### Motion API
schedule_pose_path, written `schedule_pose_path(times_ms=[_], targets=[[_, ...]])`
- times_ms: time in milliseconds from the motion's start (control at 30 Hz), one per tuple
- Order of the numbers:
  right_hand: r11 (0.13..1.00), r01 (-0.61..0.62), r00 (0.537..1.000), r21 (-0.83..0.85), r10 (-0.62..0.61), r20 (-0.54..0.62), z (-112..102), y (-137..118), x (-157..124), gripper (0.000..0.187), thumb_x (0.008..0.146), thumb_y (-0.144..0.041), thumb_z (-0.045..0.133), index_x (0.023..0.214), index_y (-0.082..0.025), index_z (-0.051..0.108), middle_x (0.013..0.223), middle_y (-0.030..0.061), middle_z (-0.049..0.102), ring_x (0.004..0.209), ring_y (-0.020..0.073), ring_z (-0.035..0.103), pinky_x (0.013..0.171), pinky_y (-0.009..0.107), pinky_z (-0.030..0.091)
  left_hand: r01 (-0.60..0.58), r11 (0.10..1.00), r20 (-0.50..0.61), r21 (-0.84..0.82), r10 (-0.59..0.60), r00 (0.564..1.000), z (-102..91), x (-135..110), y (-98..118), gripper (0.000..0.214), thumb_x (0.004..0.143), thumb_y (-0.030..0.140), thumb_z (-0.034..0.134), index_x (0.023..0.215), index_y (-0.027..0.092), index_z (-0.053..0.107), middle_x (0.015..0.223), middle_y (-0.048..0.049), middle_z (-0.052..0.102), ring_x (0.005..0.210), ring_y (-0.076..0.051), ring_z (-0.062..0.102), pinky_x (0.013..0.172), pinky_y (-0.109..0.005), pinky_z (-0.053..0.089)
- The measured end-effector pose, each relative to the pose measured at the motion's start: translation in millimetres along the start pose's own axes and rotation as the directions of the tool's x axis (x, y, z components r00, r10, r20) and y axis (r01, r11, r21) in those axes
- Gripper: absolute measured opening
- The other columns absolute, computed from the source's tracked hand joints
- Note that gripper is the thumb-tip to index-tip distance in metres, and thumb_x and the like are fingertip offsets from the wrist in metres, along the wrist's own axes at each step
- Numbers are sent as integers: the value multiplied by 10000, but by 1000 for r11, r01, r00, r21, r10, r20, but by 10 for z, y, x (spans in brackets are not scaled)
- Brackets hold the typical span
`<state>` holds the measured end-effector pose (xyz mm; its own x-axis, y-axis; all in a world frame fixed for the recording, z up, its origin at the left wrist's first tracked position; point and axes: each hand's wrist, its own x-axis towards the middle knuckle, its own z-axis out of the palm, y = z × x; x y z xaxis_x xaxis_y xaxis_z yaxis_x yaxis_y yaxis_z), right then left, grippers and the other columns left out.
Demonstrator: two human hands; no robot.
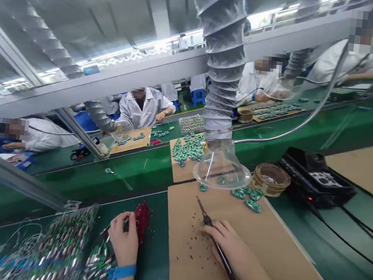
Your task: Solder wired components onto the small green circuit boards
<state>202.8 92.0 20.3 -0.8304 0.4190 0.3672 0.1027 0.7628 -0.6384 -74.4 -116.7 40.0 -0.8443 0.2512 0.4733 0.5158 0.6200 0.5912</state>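
My right hand (228,243) is closed around the handle of a soldering iron (223,256). Its tip points away from me, over a brown cardboard sheet (272,244) dotted with dark specks. My left hand (124,238), wearing a blue wrist strap (122,272), is curled at a bundle of thin red wires (143,218). Its fingertips are hidden, so what they pinch cannot be made out. Close by that hand lies a pile of green-and-silver wired parts (100,258). Several small green circuit boards (253,205) rest near the sheet's far edge.
A clear fume hood (222,169) on a ribbed duct hangs above the sheet. Beyond it lie more boards (187,149). At right stand a round tub (271,180) and a black soldering station (316,179) with cables. Bagged wired parts (60,242) lie left. Co-workers sit across the bench.
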Motion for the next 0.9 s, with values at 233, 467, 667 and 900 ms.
schedule_pose_path(times_ms=[233, 467, 667, 900], targets=[[999, 32, 998, -26, -31, 60, -20, -54, -20, 333, 958, -114, 547, 1220, -290, 654, 1070, 68, 680, 1030, 268, 650, 868, 402, 588, 60, 910, 524, -409, 180, 833, 145, -402, 596, 285, 1057, 427, 443, 1258, 239, 518, 1060, -84, 760, 939, -228, 740, 894, -392, 591], [996, -82, 993, 45, 78, 89, -172, -139, 17, 356, 1009, -220, 586, 1357, -293, 583, 1147, 95, 651, 1090, 286, 627, 932, 457, 566, 62, 919, 764, -389, 284, 579, 429, -614, 1179, 230, 1035, 395, 497, 959, 220, 625, 764, 1, 729, 692, -161, 696, 697, -268, 528], [976, -150, 988, 158, 142, 58, -129, -70, 4, 369, 988, -212, 602, 1351, -266, 565, 1126, 94, 621, 964, 228, 673, 863, 393, 590, -37, 938, 785, -344, 310, 536, 466, -607, 1219, 278, 1048, 414, 499, 890, 218, 616, 677, 35, 652, 612, -130, 606, 640, -238, 439], [974, -136, 981, 179, 158, -113, -248, -21, -17, 271, 992, -168, 604, 1236, -285, 611, 1025, 50, 734, 924, 206, 744, 859, 361, 604, -67, 935, 809, -349, 337, 481, 419, -563, 1103, 251, 1051, 397, 524, 948, 221, 671, 724, 33, 658, 653, -124, 592, 669, -244, 441]])
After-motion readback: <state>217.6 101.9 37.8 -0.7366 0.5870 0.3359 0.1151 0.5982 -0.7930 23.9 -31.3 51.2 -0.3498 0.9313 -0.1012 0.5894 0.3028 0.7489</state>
